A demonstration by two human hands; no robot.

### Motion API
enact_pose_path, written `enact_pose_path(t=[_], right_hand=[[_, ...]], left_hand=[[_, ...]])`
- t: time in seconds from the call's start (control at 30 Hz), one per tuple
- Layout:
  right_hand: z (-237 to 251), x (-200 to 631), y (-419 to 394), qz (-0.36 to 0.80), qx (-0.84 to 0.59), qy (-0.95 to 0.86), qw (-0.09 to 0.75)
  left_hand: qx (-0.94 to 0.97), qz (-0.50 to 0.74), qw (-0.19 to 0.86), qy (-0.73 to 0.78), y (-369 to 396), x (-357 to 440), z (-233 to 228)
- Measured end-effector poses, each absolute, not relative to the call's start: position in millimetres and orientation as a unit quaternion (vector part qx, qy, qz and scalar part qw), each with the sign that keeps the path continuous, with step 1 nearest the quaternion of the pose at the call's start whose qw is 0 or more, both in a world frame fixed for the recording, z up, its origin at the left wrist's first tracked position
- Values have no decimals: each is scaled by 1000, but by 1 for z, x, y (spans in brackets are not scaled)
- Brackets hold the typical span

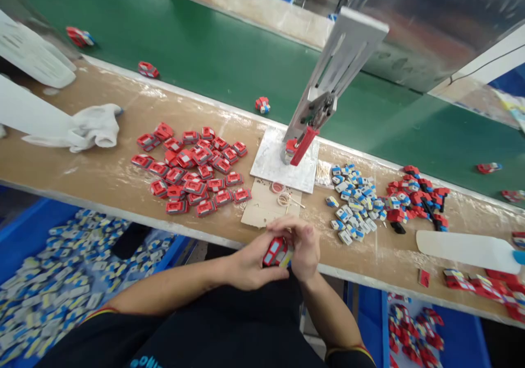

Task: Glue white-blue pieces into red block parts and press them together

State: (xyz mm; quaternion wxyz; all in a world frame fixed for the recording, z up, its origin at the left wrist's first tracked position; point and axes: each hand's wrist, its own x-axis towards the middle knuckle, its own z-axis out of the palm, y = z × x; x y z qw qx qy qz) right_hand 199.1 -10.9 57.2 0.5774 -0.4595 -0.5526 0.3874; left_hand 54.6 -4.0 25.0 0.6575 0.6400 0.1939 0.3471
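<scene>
We grip one red car between both hands — left hand cupping it, right hand pinching its end, seemingly fitting a piece. Next likely needs the press just ahead — aligned squarely.

The left hand and right hand meet at the near edge of the bench, with a toy car between them. Just beyond them lies a cardboard sheet, and behind that the press on its plate. Left of the hands lies a spread of car shells; right of them, a heap of small inserts. The conveyor belt runs behind the bench.
</scene>
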Motion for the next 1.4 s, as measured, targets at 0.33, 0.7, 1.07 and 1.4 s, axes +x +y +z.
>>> enact_pose_path(t=[0.33,0.7,1.07,1.4], right_hand=[[54,274,21,156,-519,-574,614],[92,289,109,329,-401,-767,378],[166,291,161,123,-343,-665,652],[14,281,168,347,-607,-562,442]], left_hand=[[526,377,713,268,31,20,39],[455,497,586,451,47,-58,28],[445,450,534,561,55,-60,50],[477,467,600,442,83,-59,41]])
